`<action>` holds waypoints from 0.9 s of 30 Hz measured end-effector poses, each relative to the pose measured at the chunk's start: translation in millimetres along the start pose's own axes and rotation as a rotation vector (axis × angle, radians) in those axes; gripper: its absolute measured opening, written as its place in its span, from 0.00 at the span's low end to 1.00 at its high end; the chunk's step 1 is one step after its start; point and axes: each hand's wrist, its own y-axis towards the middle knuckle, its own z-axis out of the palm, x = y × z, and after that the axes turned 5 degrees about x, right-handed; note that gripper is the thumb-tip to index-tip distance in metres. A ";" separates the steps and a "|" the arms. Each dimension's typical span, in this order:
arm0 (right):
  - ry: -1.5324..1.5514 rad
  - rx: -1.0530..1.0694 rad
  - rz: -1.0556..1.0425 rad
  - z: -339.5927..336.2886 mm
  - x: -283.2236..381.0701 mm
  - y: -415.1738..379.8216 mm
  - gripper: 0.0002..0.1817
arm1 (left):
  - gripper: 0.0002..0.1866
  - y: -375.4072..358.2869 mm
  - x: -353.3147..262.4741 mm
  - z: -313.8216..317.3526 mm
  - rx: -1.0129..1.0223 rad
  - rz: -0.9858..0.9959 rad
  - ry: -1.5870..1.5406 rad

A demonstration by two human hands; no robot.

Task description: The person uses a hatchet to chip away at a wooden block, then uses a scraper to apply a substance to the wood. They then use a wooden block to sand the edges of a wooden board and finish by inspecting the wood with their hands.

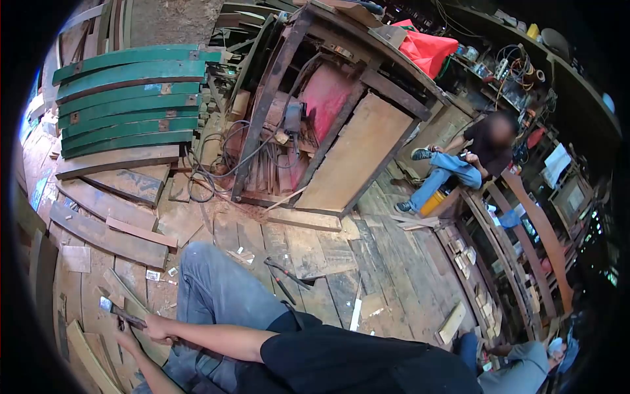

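My right hand (157,328) is closed around a short dark tool (134,320) with a bright, pale tip that points left. Right below it, my left hand (126,337) is closed close against the tool, and I cannot tell what is in its fingers. Both hands are in front of my bent knee in grey trousers (223,282). A narrow wooden strip (125,289) runs just beyond the tool. Curved wooden boards (92,361) lie below and left of my hands.
Green-painted curved slats (131,98) are stacked at upper left, above bare curved boards (108,233). A wooden cabinet frame (354,151) stands behind loose cables. Pincers (285,272) lie on the plank floor. One person (492,144) sits at right; another person's legs (518,371) show at lower right.
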 end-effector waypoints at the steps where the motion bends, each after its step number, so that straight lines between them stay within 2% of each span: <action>1: 0.014 -0.013 -0.010 3.4 -10.4 11.3 0.13 | 0.18 -1.9 -10.7 -3.4 0.014 -0.009 -0.006; 3: 0.036 -0.036 -0.027 7.0 -39.0 45.9 0.14 | 0.20 -7.0 -28.5 -7.7 0.038 -0.030 -0.023; 5: 0.046 0.046 -0.010 -3.1 -48.6 56.2 0.14 | 0.20 -0.9 -9.5 -1.3 0.012 -0.061 -0.041; 9: -0.012 0.043 0.117 -23.5 -21.2 31.3 0.15 | 0.20 5.3 -11.6 -0.5 0.059 -0.046 -0.247; 12: -0.012 0.106 0.032 -23.7 -61.5 63.1 0.16 | 0.18 9.1 -2.5 -1.1 0.103 0.010 -0.145; 13: -0.347 0.145 -0.300 -18.8 -53.7 78.8 0.11 | 0.17 2.8 -31.8 -12.2 0.177 -0.013 -0.096; 14: -0.076 0.078 -0.098 -22.2 -77.3 63.6 0.18 | 0.16 -15.0 -59.2 -15.5 0.081 0.073 -0.235; 15: -0.127 0.099 0.077 -25.7 -72.0 56.4 0.19 | 0.17 -28.0 -96.6 -37.4 0.124 -0.026 0.002; 16: -0.252 0.144 0.091 -31.4 -57.8 44.9 0.20 | 0.18 -27.2 -97.6 -31.4 0.073 -0.054 -0.126; 17: -0.260 0.086 0.111 -33.9 -16.7 6.7 0.22 | 0.19 -28.7 -108.5 -35.6 0.089 -0.091 -0.026; 18: 0.018 0.142 0.127 -29.6 -52.8 26.1 0.23 | 0.18 -27.5 -63.2 -20.1 0.008 -0.047 0.060; 19: -0.055 0.118 0.256 -31.7 -45.8 25.0 0.22 | 0.18 -22.1 -26.6 0.3 -0.092 0.040 0.137; 20: 0.333 0.200 0.275 -37.3 -27.7 8.1 0.19 | 0.18 -32.4 -78.4 -24.0 -0.046 -0.097 0.118; 21: 0.418 0.231 0.273 -39.7 -22.0 9.1 0.19 | 0.18 -33.5 -92.9 -34.2 -0.045 -0.068 0.148; 22: 0.361 0.165 0.243 -35.6 -9.4 3.8 0.19 | 0.17 -32.0 -93.9 -36.8 -0.021 -0.110 0.164; 24: 0.419 0.211 0.270 -39.8 -4.5 2.5 0.19 | 0.16 -36.2 -102.1 -42.7 -0.025 -0.185 0.165; 27: 0.274 0.153 0.282 -36.7 11.0 1.1 0.19 | 0.16 -36.8 -123.2 -57.8 -0.003 -0.126 0.180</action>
